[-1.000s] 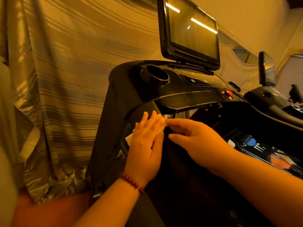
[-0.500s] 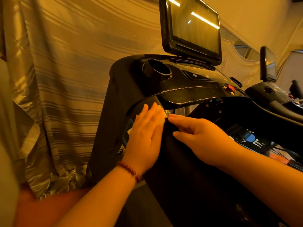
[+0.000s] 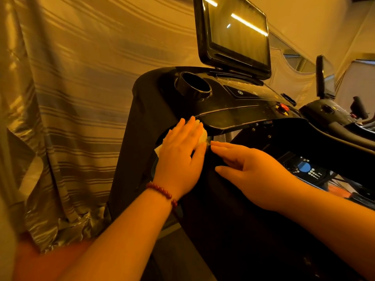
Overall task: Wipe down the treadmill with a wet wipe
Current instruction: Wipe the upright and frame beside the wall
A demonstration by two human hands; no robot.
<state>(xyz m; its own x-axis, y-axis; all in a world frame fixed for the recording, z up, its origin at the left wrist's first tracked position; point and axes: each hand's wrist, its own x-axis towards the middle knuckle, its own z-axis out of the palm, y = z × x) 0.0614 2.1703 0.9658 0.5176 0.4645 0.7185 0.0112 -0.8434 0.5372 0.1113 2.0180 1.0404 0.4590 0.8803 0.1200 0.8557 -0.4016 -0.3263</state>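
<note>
The wet wipe [image 3: 203, 136] lies pinned under the flat left hand [image 3: 180, 159] on the treadmill [image 3: 233, 118], on its sloping arm just below the console lip. The right hand [image 3: 253, 173], fingers straight and holding nothing, touches the wipe's right edge. Unwiped console lies up and right, likely the left hand's to reach.

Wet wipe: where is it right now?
Head view, left of centre: the wet wipe is pressed under the left hand against the treadmill, below the cup holder.

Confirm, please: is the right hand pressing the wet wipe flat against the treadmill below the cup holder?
No, the head view shows the left hand pressing the wet wipe flat against the treadmill below the cup holder.
</note>
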